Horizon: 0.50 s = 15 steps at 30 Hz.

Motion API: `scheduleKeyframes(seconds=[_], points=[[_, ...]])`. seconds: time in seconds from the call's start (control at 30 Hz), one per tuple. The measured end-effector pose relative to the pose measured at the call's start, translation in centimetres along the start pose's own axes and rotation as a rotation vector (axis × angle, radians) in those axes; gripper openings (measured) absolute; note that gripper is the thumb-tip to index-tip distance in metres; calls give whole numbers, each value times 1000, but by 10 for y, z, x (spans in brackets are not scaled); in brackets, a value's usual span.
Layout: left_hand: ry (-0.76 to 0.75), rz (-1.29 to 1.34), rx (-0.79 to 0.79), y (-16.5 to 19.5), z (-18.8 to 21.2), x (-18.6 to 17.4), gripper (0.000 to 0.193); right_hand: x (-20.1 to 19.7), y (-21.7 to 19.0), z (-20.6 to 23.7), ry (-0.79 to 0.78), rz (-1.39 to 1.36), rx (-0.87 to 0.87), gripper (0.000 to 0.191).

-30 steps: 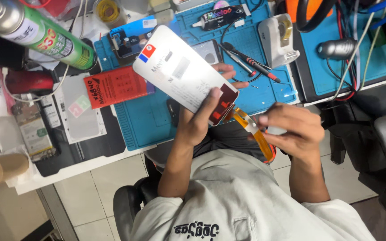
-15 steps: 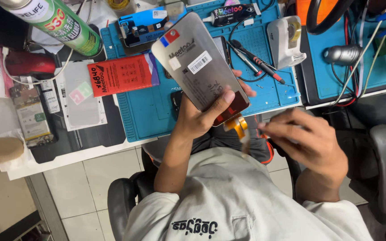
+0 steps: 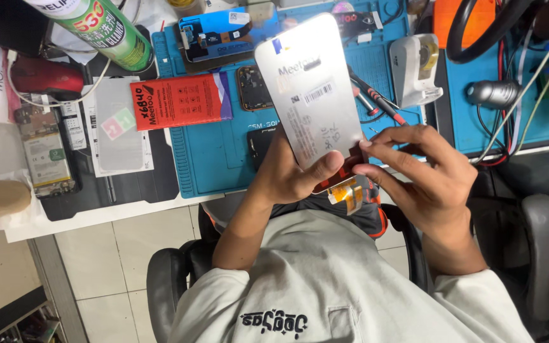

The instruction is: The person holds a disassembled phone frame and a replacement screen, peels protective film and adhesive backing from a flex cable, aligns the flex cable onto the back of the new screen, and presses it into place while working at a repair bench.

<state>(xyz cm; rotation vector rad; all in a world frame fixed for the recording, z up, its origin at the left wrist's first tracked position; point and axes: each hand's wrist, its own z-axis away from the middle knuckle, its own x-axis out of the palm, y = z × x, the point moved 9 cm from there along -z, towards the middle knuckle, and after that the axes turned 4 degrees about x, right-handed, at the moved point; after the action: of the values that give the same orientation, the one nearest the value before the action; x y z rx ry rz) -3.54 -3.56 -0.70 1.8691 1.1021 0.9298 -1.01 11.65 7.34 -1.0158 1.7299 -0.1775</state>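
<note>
phone screen panel [image 3: 309,89] sits at frame centre, held above the blue mat [image 3: 217,159], grey back side up, long axis running from 11 to 5 o'clock. your left hand [image 3: 293,174] comes in from 6 o'clock; its grip is clamped on the panel's lower end, thumb across the back face, fingers underneath. your right hand [image 3: 424,181] enters from 4 o'clock; thumb and forefinger are pinched together at the panel's lower right corner, touching it. orange flex cable [image 3: 347,192] hangs from the bottom edge, between your two hands. red box [image 3: 182,100] lies on the mat at 9 o'clock of the panel, well apart. green spray can [image 3: 106,28] lies at 10 o'clock, near the mat's far corner. screwdriver [image 3: 376,98] lies just beside the panel at 3 o'clock, on the bench mat.
</note>
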Motion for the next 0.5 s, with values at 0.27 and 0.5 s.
scheduleKeyframes(seconds=[0.27,0.5], points=[[33,27,-108,-17,4,3,79,2,-4,3,39,32,50,35],[14,83,-89,-25,4,14,96,4,-4,11,88,92,80,31]])
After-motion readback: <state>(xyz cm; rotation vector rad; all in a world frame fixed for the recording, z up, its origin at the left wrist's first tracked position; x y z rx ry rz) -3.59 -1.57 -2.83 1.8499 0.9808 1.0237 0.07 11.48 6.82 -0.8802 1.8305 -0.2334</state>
